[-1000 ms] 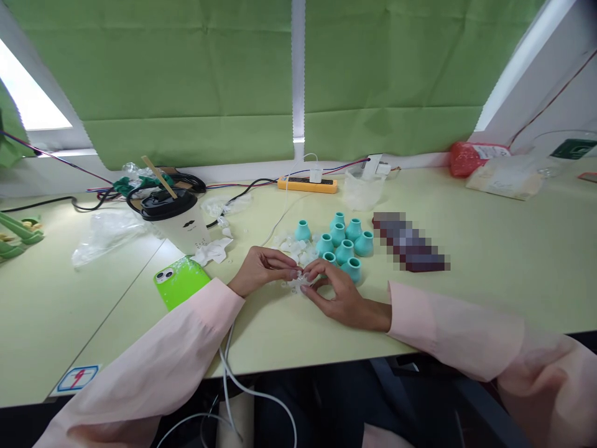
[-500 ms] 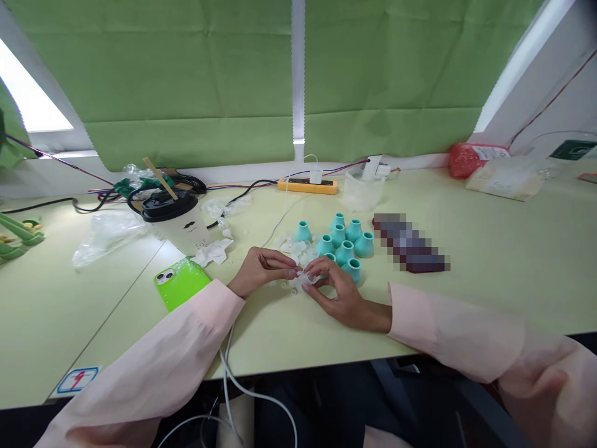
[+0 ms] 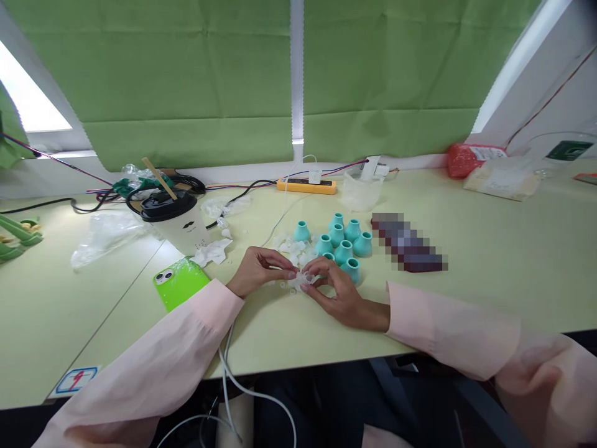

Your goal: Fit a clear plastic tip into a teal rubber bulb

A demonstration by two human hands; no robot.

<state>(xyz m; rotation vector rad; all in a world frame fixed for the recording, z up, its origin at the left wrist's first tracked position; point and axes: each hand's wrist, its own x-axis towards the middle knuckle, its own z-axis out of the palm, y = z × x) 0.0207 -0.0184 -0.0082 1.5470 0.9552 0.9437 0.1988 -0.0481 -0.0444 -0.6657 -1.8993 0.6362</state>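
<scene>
Pinching a small clear plastic piece [image 3: 305, 278] between both hands, just above the tabletop [image 3: 489, 261] and near the front of a pile of clear bits [image 3: 296, 249]. Left hand [image 3: 259, 269] is closing thumb and fingers on its left side; right hand [image 3: 338, 292] is curling fingers over its right side, wrist resting on the tabletop. Both are nearly closed on the piece; exact shape of the piece is too small to tell.

Teal cones [image 3: 342, 239] are standing upright just behind the right hand, close together.

Judgement on doing this well: fingertips should be gripping lightly, forearms staying braced on the tabletop, the work kept clear of the cones so none get knocked.

Phone [image 3: 181, 283] in green case is lying left of the left hand. Cup [image 3: 180, 218] with black lid is showing a small moustache mark; no words readable. Sticker [image 3: 74, 378] at the tabletop edge is bearing a red mark, unreadable. Power strip [image 3: 306, 185] is sitting at the back.
</scene>
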